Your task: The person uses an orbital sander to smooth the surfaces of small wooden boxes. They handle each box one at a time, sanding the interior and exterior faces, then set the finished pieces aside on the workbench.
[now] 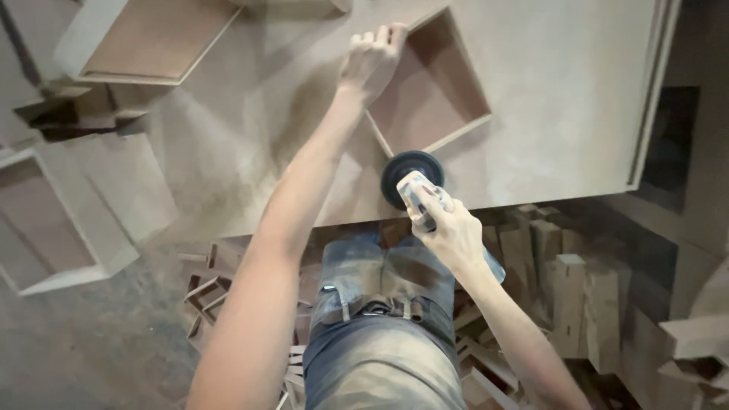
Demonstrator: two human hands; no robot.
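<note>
I had my left hand (372,57) stretched out across the workbench (577,114), fingers curled over the far corner of a shallow square wooden box (433,99) that lay open side up on the dusty board. That hand was closed on the box's rim, pinning it flat. My right hand (448,231) was wrapped tight around the body of a handheld sander (418,190), whose round black disc (410,171) sat just beside the box's near corner, at the edge of the bench (whether the disc was actually touching the wood I could not tell from this angle).

As I judged it, the step in hand was sanding the outer near edge of the box, 1 hand steadying and the other guiding the tool. The next move would have called for keeping the disc flat against the wood and running it evenly along the side, with the left hand's grip firm so the box would not skid on the dust.

Around me were 2 more open boxes (144,42) on the left, 1 higher and 1 lower, and a heap of notched wooden offcuts (566,292) on the floor past my dusty jeans (380,326).
</note>
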